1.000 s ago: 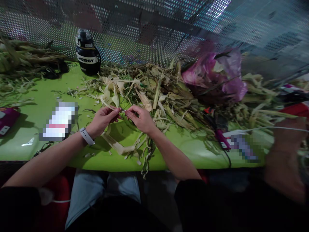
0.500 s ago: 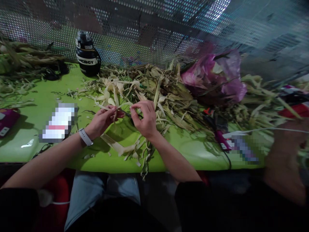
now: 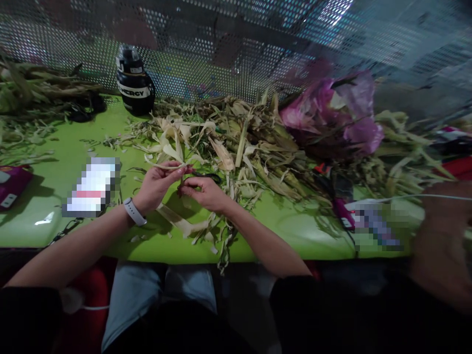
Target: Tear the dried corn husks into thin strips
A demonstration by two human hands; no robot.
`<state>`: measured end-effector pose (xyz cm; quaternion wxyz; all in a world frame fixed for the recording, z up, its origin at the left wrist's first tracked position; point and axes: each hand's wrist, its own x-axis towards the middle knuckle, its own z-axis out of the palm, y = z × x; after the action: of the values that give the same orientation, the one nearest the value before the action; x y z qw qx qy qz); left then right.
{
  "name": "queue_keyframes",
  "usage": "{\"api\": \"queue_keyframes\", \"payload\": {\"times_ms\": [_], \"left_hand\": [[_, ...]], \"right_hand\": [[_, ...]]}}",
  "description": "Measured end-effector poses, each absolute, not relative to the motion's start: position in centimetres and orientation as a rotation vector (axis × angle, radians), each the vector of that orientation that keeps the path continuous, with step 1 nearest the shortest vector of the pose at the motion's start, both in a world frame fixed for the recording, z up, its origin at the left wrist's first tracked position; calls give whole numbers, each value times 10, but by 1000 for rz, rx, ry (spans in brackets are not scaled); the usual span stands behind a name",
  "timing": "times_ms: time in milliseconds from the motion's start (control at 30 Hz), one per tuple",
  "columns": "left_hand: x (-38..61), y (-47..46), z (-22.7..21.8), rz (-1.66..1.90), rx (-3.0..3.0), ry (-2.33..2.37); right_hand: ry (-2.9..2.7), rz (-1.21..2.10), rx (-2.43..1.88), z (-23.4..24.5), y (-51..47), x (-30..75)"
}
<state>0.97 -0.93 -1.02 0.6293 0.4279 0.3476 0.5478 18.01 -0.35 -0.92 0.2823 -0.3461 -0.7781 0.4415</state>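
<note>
My left hand [image 3: 157,184] is closed, pinching a pale corn husk strip [image 3: 166,167] over the green table. Right beside it, my right hand [image 3: 204,193] has its fingertips pressed together on the strip's thin lower end, just below the left fingers. What lies between the fingertips is partly hidden. A dark looped object [image 3: 212,177], perhaps scissor handles, shows behind my right hand. Pale husk pieces [image 3: 175,135] lie just beyond both hands. Another loose husk strip [image 3: 180,223] rests on the table below them.
A heap of dried corn husks [image 3: 273,147] spreads across the back of the table [image 3: 280,221]. Behind it stand a black bottle [image 3: 134,91] and a pink plastic bag [image 3: 332,115]. A blurred phone [image 3: 92,187] lies at left. Another person's arm [image 3: 442,231] reaches in at right.
My right hand has moved left and slightly down, from apart to pinching right beside my left hand. My left hand has shifted slightly right and still holds the husk strip.
</note>
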Motion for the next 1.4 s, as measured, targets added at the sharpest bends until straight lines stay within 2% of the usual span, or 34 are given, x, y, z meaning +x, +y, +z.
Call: {"api": "queue_keyframes", "payload": {"times_ms": [133, 233, 333, 500, 567, 667, 767, 967, 1233, 1400], "left_hand": [[10, -10, -10, 1254, 989, 798], [9, -11, -8, 1227, 1049, 852], [4, -11, -5, 1177, 1180, 926], [-5, -9, -3, 972, 1320, 917], [-5, -10, -2, 880, 1328, 893], [-1, -13, 2, 767, 1403, 855], [1, -15, 4, 726, 1469, 802], [3, -18, 8, 656, 1576, 753], [7, -21, 9, 602, 1549, 730], [6, -18, 3, 728, 1409, 757]], "right_hand": [[-2115, 1210, -906, -11, -2, 179], [-2173, 1113, -958, -9, -6, 179], [-2147, 843, -1035, 4, -17, 184], [-1764, 375, -1003, 33, -23, 197], [-1783, 487, -1027, 36, -15, 198], [-1874, 1074, -967, 28, -3, 194], [-1662, 1379, -872, 17, 1, 187], [-1493, 1452, -855, 9, -6, 179], [-1531, 1348, -850, 7, -8, 173], [-1649, 1261, -989, 15, 1, 191]]}}
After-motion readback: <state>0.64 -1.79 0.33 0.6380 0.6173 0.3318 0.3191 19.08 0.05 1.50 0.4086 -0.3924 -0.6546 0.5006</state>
